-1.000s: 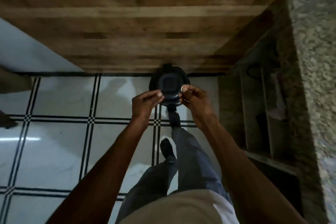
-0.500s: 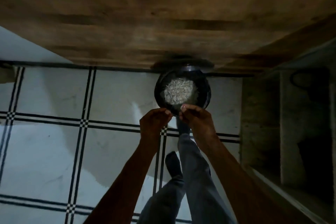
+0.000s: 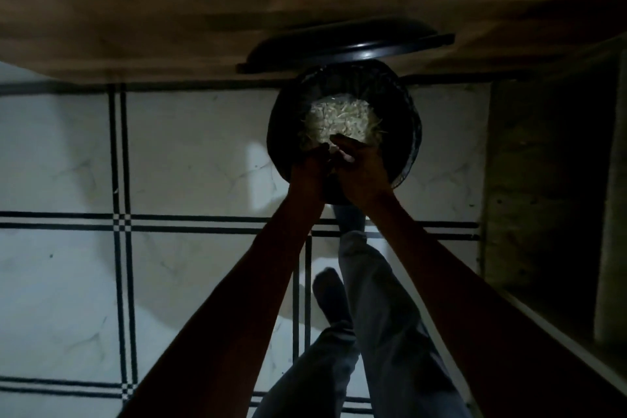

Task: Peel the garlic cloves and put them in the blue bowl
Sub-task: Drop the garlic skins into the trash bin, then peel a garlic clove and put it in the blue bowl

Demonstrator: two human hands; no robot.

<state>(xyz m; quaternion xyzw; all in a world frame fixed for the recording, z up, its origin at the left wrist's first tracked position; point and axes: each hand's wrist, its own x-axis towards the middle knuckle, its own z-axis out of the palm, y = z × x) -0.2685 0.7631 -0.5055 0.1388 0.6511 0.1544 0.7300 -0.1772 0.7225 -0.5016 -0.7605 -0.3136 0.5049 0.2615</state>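
Observation:
My left hand (image 3: pixel 307 176) and my right hand (image 3: pixel 359 173) are pressed close together over the near rim of a black pedal bin (image 3: pixel 412 132). Their fingertips pinch a small pale garlic clove (image 3: pixel 336 149); in the dim light I cannot tell how much skin is on it. Inside the bin lies a heap of pale garlic peels (image 3: pixel 339 119). The bin's lid (image 3: pixel 346 44) stands raised behind it. No blue bowl is in view.
A wooden cabinet front (image 3: pixel 169 3) fills the top of the view. Dark open shelving (image 3: pixel 549 180) stands at the right. White floor tiles (image 3: pixel 186 153) with black lines lie below. My trouser leg (image 3: pixel 380 299) reaches toward the bin's foot.
The bin's lid has swung up, showing the peels. The view has come closer, and both hands have drawn together and lowered over the bin's mouth.

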